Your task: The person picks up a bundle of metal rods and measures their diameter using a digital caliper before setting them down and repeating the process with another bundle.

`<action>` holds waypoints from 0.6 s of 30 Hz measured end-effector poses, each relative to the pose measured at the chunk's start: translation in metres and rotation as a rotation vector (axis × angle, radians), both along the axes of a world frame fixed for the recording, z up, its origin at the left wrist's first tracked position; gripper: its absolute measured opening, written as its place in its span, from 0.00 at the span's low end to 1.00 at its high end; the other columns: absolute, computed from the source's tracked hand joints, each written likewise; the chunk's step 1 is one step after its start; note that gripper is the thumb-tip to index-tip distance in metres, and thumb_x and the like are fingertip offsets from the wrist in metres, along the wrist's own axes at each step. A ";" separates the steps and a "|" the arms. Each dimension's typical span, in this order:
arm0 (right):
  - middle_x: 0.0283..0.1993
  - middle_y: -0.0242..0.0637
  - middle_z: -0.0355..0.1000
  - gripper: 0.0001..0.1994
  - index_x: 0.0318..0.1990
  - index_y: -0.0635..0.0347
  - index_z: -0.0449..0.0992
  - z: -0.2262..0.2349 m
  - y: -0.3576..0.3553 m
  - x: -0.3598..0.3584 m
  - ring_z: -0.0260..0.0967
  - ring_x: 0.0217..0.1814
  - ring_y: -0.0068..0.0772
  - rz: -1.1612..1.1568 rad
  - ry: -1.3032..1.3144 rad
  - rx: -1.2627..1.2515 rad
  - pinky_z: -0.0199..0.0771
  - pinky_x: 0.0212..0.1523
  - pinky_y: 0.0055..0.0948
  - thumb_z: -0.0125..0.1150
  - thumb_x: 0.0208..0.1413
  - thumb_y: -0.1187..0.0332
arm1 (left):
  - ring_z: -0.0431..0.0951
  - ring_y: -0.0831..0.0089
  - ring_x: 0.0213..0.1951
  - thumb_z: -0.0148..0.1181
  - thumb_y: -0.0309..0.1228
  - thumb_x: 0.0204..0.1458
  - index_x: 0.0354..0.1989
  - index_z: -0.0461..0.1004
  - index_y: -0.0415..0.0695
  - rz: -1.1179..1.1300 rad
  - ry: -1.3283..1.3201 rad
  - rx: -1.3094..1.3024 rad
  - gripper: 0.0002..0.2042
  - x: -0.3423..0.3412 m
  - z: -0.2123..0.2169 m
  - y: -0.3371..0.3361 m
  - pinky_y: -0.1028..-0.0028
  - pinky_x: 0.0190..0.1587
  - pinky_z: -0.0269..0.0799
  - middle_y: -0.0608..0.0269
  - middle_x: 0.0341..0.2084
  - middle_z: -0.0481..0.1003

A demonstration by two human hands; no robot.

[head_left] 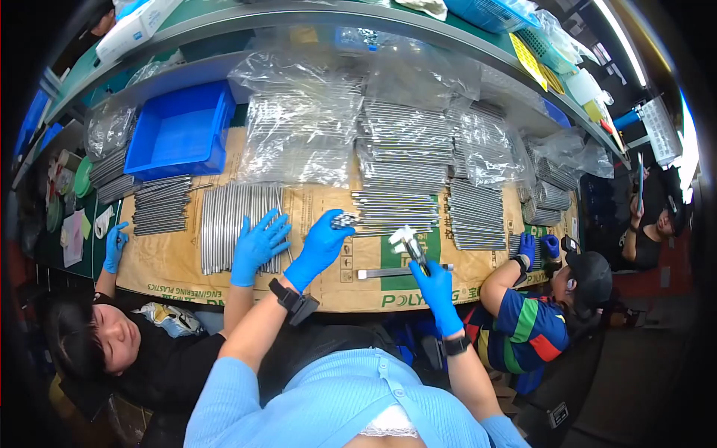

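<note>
My left hand [321, 252], in a blue glove, is closed round a small bundle of metal rods [344, 220]; only their shiny ends show clearly above the fingers. My right hand [436, 293], also blue-gloved, grips a caliper [408, 245], its jaws pointing up and away from me. Beyond the caliper, a row of thin metal rods [396, 212] lies on the brown paper sheet [321, 287]. A long narrow grey bar [403, 272] lies below the caliper, partly hidden by it.
At left, a co-worker's blue-gloved hand [261, 243] rests on thicker rods [224, 228]. At right, another co-worker's gloved hands [527, 248] touch a rod stack. More rods [476, 215] and plastic-wrapped bundles [299, 134] stand behind, beside a blue bin [179, 131]. A shelf [299, 9] overhangs the back.
</note>
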State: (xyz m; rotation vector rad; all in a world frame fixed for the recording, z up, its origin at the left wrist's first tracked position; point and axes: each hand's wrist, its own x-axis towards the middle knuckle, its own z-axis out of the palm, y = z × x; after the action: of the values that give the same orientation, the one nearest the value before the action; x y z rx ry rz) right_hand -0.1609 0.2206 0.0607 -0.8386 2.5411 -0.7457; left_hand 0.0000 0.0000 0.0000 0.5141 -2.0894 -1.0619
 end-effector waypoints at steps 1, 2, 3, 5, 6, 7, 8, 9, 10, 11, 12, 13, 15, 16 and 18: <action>0.21 0.53 0.69 0.21 0.34 0.64 0.76 -0.006 0.025 -0.003 0.71 0.25 0.51 -0.016 -0.017 0.041 0.64 0.22 0.40 0.61 0.48 0.50 | 0.72 0.55 0.45 0.54 0.22 0.46 0.33 0.76 0.48 -0.114 -0.079 -0.095 0.08 -0.011 0.002 0.003 0.64 0.47 0.69 0.47 0.44 0.68; 0.21 0.54 0.69 0.21 0.33 0.64 0.76 -0.018 0.034 -0.002 0.70 0.25 0.52 -0.034 -0.044 0.033 0.64 0.22 0.40 0.61 0.48 0.51 | 0.72 0.54 0.43 0.54 0.22 0.47 0.32 0.76 0.48 -0.242 -0.158 -0.209 0.07 -0.023 0.001 -0.009 0.64 0.45 0.70 0.47 0.43 0.69; 0.22 0.54 0.69 0.21 0.31 0.65 0.76 -0.030 0.041 -0.001 0.70 0.26 0.53 -0.052 -0.073 0.022 0.64 0.22 0.40 0.61 0.48 0.51 | 0.73 0.52 0.41 0.53 0.22 0.47 0.31 0.75 0.48 -0.369 -0.239 -0.323 0.07 -0.036 0.000 -0.020 0.65 0.43 0.70 0.48 0.42 0.69; 0.22 0.54 0.69 0.21 0.30 0.65 0.75 -0.029 0.074 -0.018 0.70 0.26 0.54 -0.050 -0.078 0.030 0.64 0.22 0.40 0.61 0.48 0.51 | 0.73 0.52 0.39 0.52 0.22 0.47 0.29 0.74 0.46 -0.457 -0.389 -0.250 0.05 -0.077 -0.011 -0.005 0.63 0.41 0.70 0.48 0.40 0.70; 0.22 0.54 0.69 0.21 0.29 0.66 0.75 -0.027 0.086 -0.029 0.70 0.26 0.54 -0.052 -0.078 0.037 0.64 0.22 0.40 0.61 0.48 0.52 | 0.73 0.52 0.38 0.52 0.23 0.47 0.28 0.74 0.45 -0.544 -0.533 -0.176 0.04 -0.097 -0.017 0.004 0.62 0.39 0.70 0.47 0.39 0.70; 0.22 0.54 0.69 0.21 0.29 0.66 0.75 -0.028 0.092 -0.036 0.70 0.26 0.54 -0.059 -0.088 0.030 0.64 0.22 0.40 0.61 0.48 0.52 | 0.73 0.52 0.37 0.51 0.23 0.46 0.26 0.73 0.43 -0.643 -0.678 -0.105 0.04 -0.117 -0.020 0.008 0.61 0.38 0.70 0.47 0.38 0.70; 0.22 0.54 0.69 0.21 0.29 0.66 0.74 -0.029 0.096 -0.042 0.70 0.26 0.54 -0.078 -0.105 0.016 0.65 0.23 0.40 0.62 0.48 0.52 | 0.73 0.52 0.37 0.51 0.23 0.46 0.26 0.73 0.43 -0.648 -0.689 -0.110 0.04 -0.136 -0.023 0.012 0.61 0.38 0.70 0.47 0.38 0.70; 0.22 0.54 0.70 0.21 0.29 0.66 0.74 -0.030 0.100 -0.049 0.70 0.27 0.55 -0.096 -0.122 0.002 0.65 0.23 0.40 0.62 0.48 0.52 | 0.73 0.52 0.37 0.51 0.23 0.46 0.27 0.72 0.42 -0.612 -0.699 -0.086 0.03 -0.157 -0.025 0.016 0.60 0.37 0.70 0.47 0.37 0.70; 0.23 0.54 0.70 0.21 0.29 0.66 0.74 -0.032 0.105 -0.053 0.70 0.27 0.55 -0.118 -0.145 -0.009 0.65 0.23 0.41 0.62 0.48 0.52 | 0.73 0.53 0.36 0.50 0.24 0.47 0.28 0.72 0.41 -0.581 -0.712 -0.060 0.03 -0.174 -0.028 0.023 0.59 0.36 0.70 0.46 0.36 0.70; 0.23 0.54 0.70 0.21 0.29 0.66 0.74 -0.033 0.110 -0.058 0.70 0.27 0.55 -0.125 -0.162 -0.009 0.65 0.23 0.41 0.62 0.48 0.52 | 0.73 0.53 0.36 0.50 0.25 0.47 0.29 0.71 0.40 -0.549 -0.725 -0.034 0.04 -0.190 -0.031 0.029 0.58 0.35 0.70 0.46 0.36 0.70; 0.23 0.54 0.70 0.21 0.29 0.66 0.74 -0.035 0.111 -0.066 0.70 0.27 0.55 -0.117 -0.171 -0.006 0.66 0.23 0.41 0.62 0.48 0.51 | 0.73 0.53 0.36 0.50 0.25 0.47 0.29 0.71 0.40 -0.554 -0.740 -0.036 0.04 -0.208 -0.039 0.031 0.58 0.35 0.70 0.46 0.36 0.70; 0.23 0.54 0.70 0.21 0.29 0.66 0.74 -0.035 0.111 -0.074 0.70 0.27 0.55 -0.104 -0.180 -0.004 0.66 0.23 0.41 0.62 0.47 0.51 | 0.73 0.51 0.36 0.50 0.26 0.47 0.31 0.70 0.39 -0.558 -0.740 -0.126 0.05 -0.226 -0.048 0.034 0.58 0.34 0.70 0.46 0.35 0.70; 0.24 0.54 0.70 0.21 0.29 0.65 0.74 -0.034 0.112 -0.088 0.70 0.27 0.55 -0.091 -0.197 -0.001 0.66 0.24 0.41 0.61 0.47 0.51 | 0.73 0.50 0.35 0.50 0.27 0.47 0.33 0.69 0.38 -0.562 -0.748 -0.215 0.07 -0.245 -0.061 0.034 0.58 0.34 0.70 0.45 0.35 0.71; 0.24 0.54 0.70 0.21 0.29 0.65 0.74 -0.030 0.112 -0.094 0.70 0.27 0.55 -0.076 -0.186 0.011 0.66 0.24 0.41 0.62 0.47 0.51 | 0.72 0.49 0.37 0.49 0.28 0.48 0.36 0.68 0.37 -0.534 -0.730 -0.245 0.09 -0.252 -0.066 0.035 0.58 0.36 0.70 0.44 0.35 0.71; 0.24 0.54 0.70 0.21 0.29 0.65 0.75 -0.025 0.112 -0.104 0.70 0.26 0.55 -0.040 -0.162 0.036 0.66 0.24 0.41 0.62 0.47 0.52 | 0.72 0.48 0.40 0.48 0.29 0.49 0.42 0.68 0.35 -0.471 -0.694 -0.305 0.13 -0.262 -0.075 0.036 0.58 0.41 0.69 0.42 0.37 0.71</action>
State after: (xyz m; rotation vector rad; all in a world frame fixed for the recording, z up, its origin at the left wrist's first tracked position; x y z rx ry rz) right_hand -0.2649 0.3322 0.0353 -0.6883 2.4259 -0.7456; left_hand -0.2615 0.0364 -0.0748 0.2532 -3.0346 -0.8471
